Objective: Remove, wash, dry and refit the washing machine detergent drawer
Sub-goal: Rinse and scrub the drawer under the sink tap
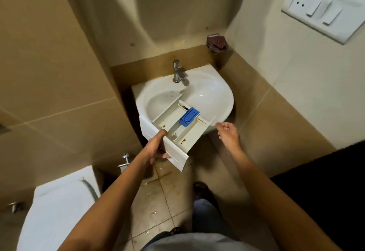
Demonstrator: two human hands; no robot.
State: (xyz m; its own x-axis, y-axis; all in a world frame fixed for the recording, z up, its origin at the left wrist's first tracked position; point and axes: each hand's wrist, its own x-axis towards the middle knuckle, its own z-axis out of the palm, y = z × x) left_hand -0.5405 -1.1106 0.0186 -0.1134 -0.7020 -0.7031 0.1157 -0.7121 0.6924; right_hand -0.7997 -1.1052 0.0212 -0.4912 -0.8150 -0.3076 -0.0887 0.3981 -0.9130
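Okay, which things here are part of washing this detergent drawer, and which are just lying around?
For the job: detergent drawer gripped by the left hand, its blue insert, sink, tap.
Just lying about: toilet, switch plate, dark holder on the wall.

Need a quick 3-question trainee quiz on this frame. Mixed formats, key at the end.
1. Which hand holds the drawer? A) left B) right C) both
2. True or false: the blue insert lies outside the drawer.
3. Fill in: the drawer's far end hangs over the ____.

Key:
1. A. The left hand grips the front panel.
2. False. It sits in the drawer.
3. sink
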